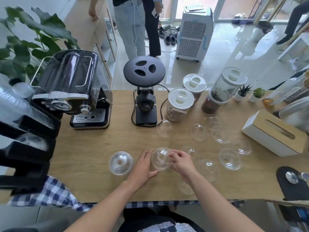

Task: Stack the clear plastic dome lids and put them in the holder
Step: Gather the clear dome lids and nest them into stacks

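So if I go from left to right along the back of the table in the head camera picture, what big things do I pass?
Black holder → espresso machine → coffee grinder → white-lidded jar → tall tilted canister → two small potted plants → tissue box.

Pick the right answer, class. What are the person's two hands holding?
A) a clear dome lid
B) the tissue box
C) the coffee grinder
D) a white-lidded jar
A: the left hand and the right hand cup a clear dome lid between them over the table, while the jars, tissue box and grinder stand untouched further back.
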The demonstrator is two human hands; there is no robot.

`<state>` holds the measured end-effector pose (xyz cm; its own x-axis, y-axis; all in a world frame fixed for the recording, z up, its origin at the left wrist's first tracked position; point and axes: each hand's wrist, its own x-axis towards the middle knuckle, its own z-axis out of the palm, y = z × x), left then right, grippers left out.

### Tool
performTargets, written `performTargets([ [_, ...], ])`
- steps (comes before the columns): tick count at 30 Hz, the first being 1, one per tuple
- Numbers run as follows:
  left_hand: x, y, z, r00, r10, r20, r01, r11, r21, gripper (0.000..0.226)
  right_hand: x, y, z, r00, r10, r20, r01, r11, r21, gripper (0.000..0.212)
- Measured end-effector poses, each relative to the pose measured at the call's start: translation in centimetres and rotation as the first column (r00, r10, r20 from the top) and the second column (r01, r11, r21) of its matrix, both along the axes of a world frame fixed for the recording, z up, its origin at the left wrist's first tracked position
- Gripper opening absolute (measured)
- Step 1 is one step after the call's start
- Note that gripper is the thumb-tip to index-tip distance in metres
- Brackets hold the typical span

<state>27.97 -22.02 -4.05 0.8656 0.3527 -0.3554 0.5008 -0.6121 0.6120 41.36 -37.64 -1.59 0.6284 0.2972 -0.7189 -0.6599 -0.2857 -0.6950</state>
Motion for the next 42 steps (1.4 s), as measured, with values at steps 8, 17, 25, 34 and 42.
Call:
performTargets([
  [8, 0.5, 0.6, 1.6, 0.999, -0.002, 0.034, 0.003, 0.999, -0.052, 0.091, 0.0, 1.4, -1.2, 0.949, 0.128, 0.286, -0.064, 0.972, -0.225, 0.009],
  [17, 5.5, 3.4, 3.4, 0.987, 0.09, 0.134, -0.099, 0.994, 0.056, 0.067, 3.4, -2.7, -1.3, 0.596, 0.583, 0.552, -0.155, 0.758, -0.634, 0.031],
  [25, 14.3, 5.1, 2.5, 0.997, -0.043, 0.057, 0.031, 0.981, 0.192, 0.071, 5.5, -7.5, -2.3, 0.481, 0.863, 0.153, -0.321, 0.336, -0.886, 0.089],
  [34, 17.8, 4.7, 0.0, 0.993, -0.115, -0.016, 0.115, 0.951, 0.287, 0.083, 4.3, -6.5, -2.5, 0.478, 0.852, 0.213, -0.287, 0.38, -0.879, 0.081],
  [42, 13.6, 4.4, 2.5, 0.991, -0.052, 0.125, 0.029, 0.983, 0.179, 0.085, 3.8, -6.8, -1.5, 0.475, 0.819, 0.323, -0.245, 0.475, -0.845, 0.078],
])
